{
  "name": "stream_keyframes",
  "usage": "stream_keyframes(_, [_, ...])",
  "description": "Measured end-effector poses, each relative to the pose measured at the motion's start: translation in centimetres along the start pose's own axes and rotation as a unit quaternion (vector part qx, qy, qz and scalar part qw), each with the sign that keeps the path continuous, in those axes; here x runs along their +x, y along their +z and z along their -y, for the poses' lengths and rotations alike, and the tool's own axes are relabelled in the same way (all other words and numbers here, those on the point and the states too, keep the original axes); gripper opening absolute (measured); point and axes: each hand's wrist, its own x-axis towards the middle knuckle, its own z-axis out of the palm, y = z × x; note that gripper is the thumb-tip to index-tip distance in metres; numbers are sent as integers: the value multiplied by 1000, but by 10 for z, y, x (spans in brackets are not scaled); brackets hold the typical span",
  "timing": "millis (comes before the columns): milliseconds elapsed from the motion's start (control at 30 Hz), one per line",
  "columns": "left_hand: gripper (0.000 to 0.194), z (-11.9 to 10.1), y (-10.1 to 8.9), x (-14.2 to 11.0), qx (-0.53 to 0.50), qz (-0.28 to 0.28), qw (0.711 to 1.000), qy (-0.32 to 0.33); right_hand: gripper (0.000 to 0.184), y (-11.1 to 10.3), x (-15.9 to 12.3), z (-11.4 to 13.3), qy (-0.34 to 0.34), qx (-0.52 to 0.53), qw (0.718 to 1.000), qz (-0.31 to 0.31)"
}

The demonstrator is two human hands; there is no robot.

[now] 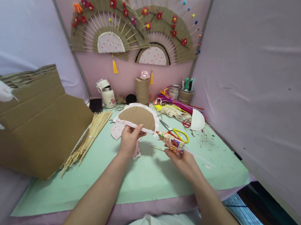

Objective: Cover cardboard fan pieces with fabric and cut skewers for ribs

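My left hand (132, 139) pinches the straight lower edge of a half-round cardboard piece (138, 117), lifted above the table. White fabric edging wraps around its rim. In my right hand (182, 161) is a hot glue gun (172, 142) covered in a colourful floral pattern, its tip close to the right corner of the cardboard piece. A pink-dotted fabric piece (117, 130) shows at the left behind the cardboard. Just right of the glue gun lie scissors (181, 135) with yellow handles.
Bamboo sticks (88, 139) and a large cardboard sheet (45, 127) are at the left. A bottle (108, 96), a twine-wrapped cylinder (142, 90) and a pen holder (186, 95) line the back. A white half-round piece (197, 120) lies right. Two decorated fans (104, 4) hang behind.
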Motion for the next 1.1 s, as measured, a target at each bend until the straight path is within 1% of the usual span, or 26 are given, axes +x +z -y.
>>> stream_keyframes(133, [34,0,0,-2,42,-13,999,23,42,4,-2,0,-7,-12,1000,20])
stream_keyframes(300, [33,-3,2,-4,68,-13,997,38,35,6,-3,2,-13,-20,999,29])
stream_keyframes(500, [35,-3,3,-5,67,-17,997,38,35,6,-3,-1,-31,-28,999,33])
stream_keyframes(733, [35,-2,2,-5,68,-17,997,37,36,6,-3,-1,-28,-42,998,39])
stream_keyframes(933, [35,-4,3,-6,66,-18,997,35,31,5,-4,-4,-26,-32,999,30])
stream_keyframes(1100, [37,-6,5,-8,64,-22,997,30,31,5,-4,-4,-26,-42,998,26])
